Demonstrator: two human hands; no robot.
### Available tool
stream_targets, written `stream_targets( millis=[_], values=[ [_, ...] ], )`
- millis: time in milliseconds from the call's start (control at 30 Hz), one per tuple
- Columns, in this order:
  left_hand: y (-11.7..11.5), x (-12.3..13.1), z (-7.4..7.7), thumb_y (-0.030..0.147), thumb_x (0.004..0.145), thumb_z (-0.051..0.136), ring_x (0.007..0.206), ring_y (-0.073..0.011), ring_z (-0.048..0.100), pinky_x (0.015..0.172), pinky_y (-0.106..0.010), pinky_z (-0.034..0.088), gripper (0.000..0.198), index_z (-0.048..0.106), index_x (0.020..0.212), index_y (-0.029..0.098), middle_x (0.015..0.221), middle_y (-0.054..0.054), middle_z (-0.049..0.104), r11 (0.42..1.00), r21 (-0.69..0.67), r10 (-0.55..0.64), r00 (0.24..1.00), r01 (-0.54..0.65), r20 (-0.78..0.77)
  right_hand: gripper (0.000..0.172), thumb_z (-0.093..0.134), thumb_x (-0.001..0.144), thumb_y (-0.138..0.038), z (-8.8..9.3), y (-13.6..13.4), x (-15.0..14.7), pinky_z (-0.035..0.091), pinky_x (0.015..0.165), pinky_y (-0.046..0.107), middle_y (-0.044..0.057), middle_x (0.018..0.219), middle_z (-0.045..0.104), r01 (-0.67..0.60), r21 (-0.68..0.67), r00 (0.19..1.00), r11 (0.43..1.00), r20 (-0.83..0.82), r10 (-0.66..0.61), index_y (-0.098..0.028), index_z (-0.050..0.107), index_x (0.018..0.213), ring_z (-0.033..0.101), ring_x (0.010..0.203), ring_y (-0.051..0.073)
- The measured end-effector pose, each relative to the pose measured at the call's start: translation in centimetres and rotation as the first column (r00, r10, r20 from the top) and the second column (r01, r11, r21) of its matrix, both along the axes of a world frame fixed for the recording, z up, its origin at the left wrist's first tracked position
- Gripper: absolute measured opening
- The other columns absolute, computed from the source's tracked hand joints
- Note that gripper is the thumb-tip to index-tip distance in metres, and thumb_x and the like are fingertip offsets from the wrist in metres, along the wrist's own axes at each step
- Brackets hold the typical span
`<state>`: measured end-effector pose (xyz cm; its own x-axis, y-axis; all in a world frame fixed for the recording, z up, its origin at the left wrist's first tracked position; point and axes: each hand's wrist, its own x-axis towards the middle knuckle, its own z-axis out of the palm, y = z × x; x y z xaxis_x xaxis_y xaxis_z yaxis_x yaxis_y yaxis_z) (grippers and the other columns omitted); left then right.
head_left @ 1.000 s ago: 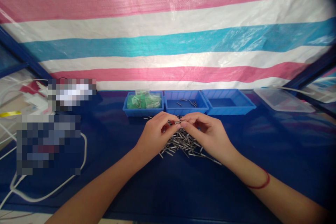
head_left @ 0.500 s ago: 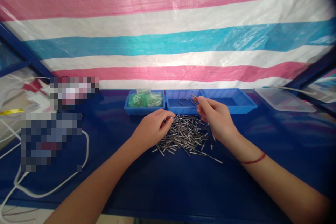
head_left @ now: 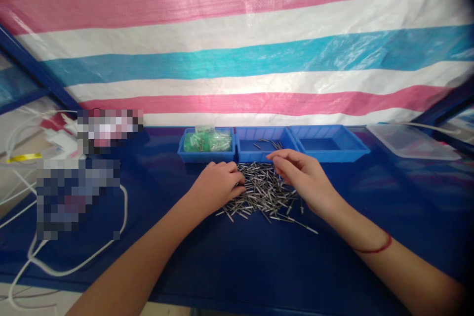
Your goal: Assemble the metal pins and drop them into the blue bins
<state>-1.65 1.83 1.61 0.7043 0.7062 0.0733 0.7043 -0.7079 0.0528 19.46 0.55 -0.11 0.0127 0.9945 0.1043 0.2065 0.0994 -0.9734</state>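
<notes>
Both forearms reach in from the near edge of the blue table (head_left: 237,261) and meet over a pile of small metal pins (head_left: 263,193). Our left hand (head_left: 218,185) lies knuckles up with the fingers curled under, their tips resting on the left edge of the pile; we cannot tell whether it has pinched a pin. Our right hand (head_left: 300,177) sits over the pile's far right side, palm down, with the fingers stretched leftwards and loosely drawn together. Their tips are just in front of the middle blue bin (head_left: 263,157), and we cannot tell whether they hold anything. A red string (head_left: 375,248) circles that wrist.

The pins lie between and partly under the two hands, with a few strays trailing to the right. Just behind them stand three bins in a row: the left bin (head_left: 206,156) with green parts, the middle one with a few pins, and the right bin (head_left: 329,154). A white cable (head_left: 74,267) loops on the table's left.
</notes>
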Motion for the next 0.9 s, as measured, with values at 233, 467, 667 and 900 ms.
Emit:
stream_targets(
  millis=[233,467,667,900],
  values=[
    [-0.4,0.6,-0.1,0.028,0.093,0.05,0.08,-0.0181,0.057,0.065,-0.031,0.03,0.022,0.067,0.084,0.018,0.088,-0.004,0.063,0.992,0.127,0.021,0.995,-0.008,-0.096,0.024,0.055,0.082,-0.037,0.6,-0.2,-0.5,0.037,0.053,0.026,0.001,0.066,0.057,-0.042,0.048,0.992,0.998,0.118,0.036,-0.017,0.069,0.084,0.047,0.057,0.012],
    [-0.4,0.3,0.1,0.037,0.089,0.056,0.083,-0.0175,0.059,0.067,-0.029,0.034,0.022,0.068,0.091,0.019,0.09,-0.004,0.063,0.999,0.036,-0.001,0.999,0.003,-0.038,0.024,0.052,0.084,-0.035,0.3,-0.6,-0.8,0.043,0.058,0.028,0.003,0.073,0.065,-0.102,0.11,0.976,0.989,0.201,0.078,-0.017,0.069,0.087,0.055,0.066,0.016],
    [-0.8,0.6,0.3,0.029,0.089,0.055,0.085,-0.0197,0.06,0.068,-0.03,0.037,0.016,0.066,0.089,0.017,0.091,-0.005,0.062,0.999,0.019,0.028,0.999,-0.027,-0.037,0.025,0.05,0.085,-0.033,-0.3,-0.5,-0.7,0.043,0.058,0.028,0.004,0.075,0.067,-0.148,0.096,0.961,0.984,0.247,0.12,-0.017,0.069,0.089,0.057,0.068,0.017],
    [-0.7,0.3,1.0,0.025,0.088,0.051,0.075,-0.0158,0.058,0.067,-0.027,0.041,0.013,0.06,0.085,0.017,0.083,-0.002,0.061,0.991,-0.087,0.124,0.954,-0.104,0.271,0.022,0.054,0.085,-0.035,-0.2,-0.7,-1.0,0.043,0.058,0.028,0.003,0.075,0.067,-0.144,0.096,0.941,0.985,0.321,0.106,-0.018,0.068,0.089,0.056,0.063,0.016]
  ],
)
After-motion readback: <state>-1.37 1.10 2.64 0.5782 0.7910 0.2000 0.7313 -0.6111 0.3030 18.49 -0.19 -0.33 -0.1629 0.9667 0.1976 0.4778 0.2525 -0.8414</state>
